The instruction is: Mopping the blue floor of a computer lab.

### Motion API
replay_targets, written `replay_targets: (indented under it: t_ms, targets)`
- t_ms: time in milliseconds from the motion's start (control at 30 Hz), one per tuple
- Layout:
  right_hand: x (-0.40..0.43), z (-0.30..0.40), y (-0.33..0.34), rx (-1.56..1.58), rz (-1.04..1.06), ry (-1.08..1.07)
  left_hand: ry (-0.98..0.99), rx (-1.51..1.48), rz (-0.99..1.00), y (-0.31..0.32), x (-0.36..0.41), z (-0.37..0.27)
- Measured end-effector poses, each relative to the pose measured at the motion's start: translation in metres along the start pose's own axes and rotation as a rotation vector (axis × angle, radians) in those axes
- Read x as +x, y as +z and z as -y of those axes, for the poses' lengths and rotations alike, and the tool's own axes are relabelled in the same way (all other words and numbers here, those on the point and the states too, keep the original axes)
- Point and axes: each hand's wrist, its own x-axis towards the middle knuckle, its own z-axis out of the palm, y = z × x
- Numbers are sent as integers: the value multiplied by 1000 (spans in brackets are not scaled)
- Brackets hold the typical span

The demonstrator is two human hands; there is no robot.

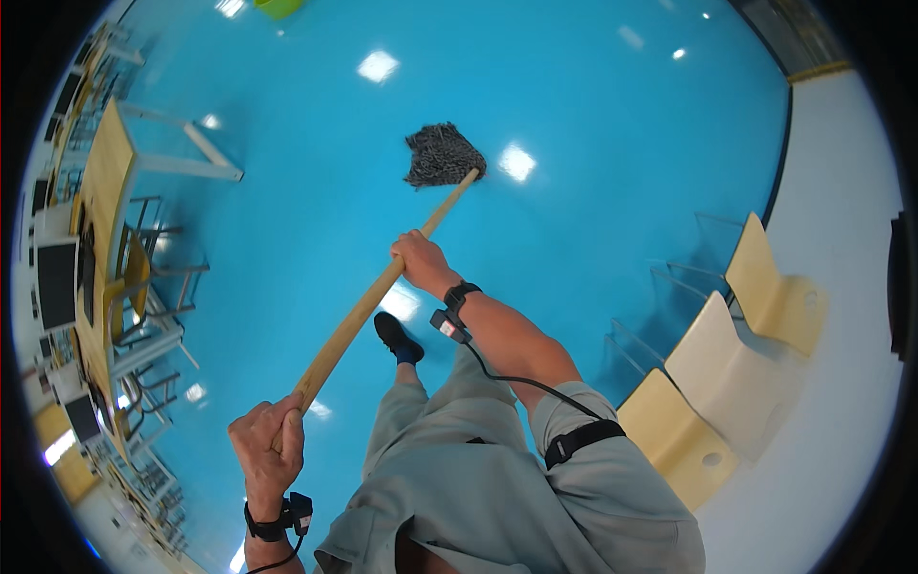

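A string mop with a wooden handle (350, 326) slants up from the lower left, its grey and black mop head (442, 155) lying spread on the glossy blue floor. Near the top end of the handle, my left hand (271, 443) is closed around the wood. My right hand (422, 260) grips the same handle farther down, closer to the mop head. Both wrists wear black straps with small cabled devices.
Tables (107, 165) with monitors (57, 283) and chairs line the left side. Three pale chairs (678, 438) stand by the white wall (832, 179) at right. A yellow-green container (278, 7) shows at the top edge. My shoe (393, 334) is on the floor below the handle.
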Motion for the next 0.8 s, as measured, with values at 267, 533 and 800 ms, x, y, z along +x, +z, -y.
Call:
replay_targets:
  t_ms: [267, 533, 800]
  targets:
    - [-102, -70, -81, 90, -353, 217, 317, -10, 211, 31, 69, -97]
    - [-221, -135, -111, -70, -444, 423, 397, -174, 390, 106, 88, -128]
    - [-331, -179, -109, -210, -271, 478, 532, -178, 578, 171, 46, -128]
